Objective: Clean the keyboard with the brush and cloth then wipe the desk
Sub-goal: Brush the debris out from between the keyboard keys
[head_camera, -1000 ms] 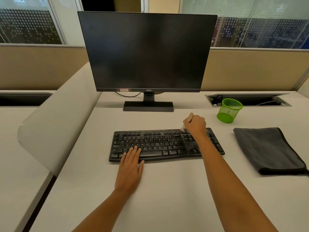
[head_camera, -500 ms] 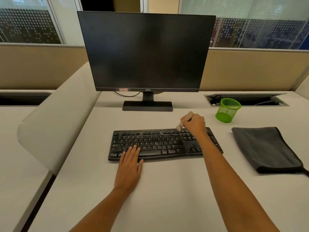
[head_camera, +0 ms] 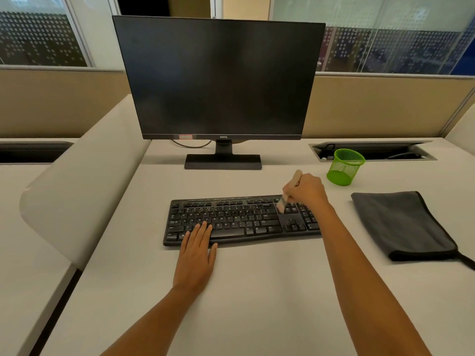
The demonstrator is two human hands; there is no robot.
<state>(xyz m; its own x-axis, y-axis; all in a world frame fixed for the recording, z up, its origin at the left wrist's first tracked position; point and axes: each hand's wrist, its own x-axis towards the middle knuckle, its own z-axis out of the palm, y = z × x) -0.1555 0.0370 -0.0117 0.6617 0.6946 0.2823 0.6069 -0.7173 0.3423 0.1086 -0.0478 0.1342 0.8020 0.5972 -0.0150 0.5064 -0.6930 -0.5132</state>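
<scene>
Black keyboard lies on the pale bench, in front of a dark monitor; stand base just behind it. Left hand flat, fingers spread, tips on the lower left keys, palm on the bench. Right hand, grip pinching a wooden brush, handle tilted up and away, bristles on the keys near the right block. Right forearm crosses the keyboard's right end, hiding it. Grey cloth folded, right of keyboard, apart. Green mesh cup behind the hand, before an open cable tray. Monitor bezel reads "BenQ"; red-edged sticker, unreadable.
</scene>
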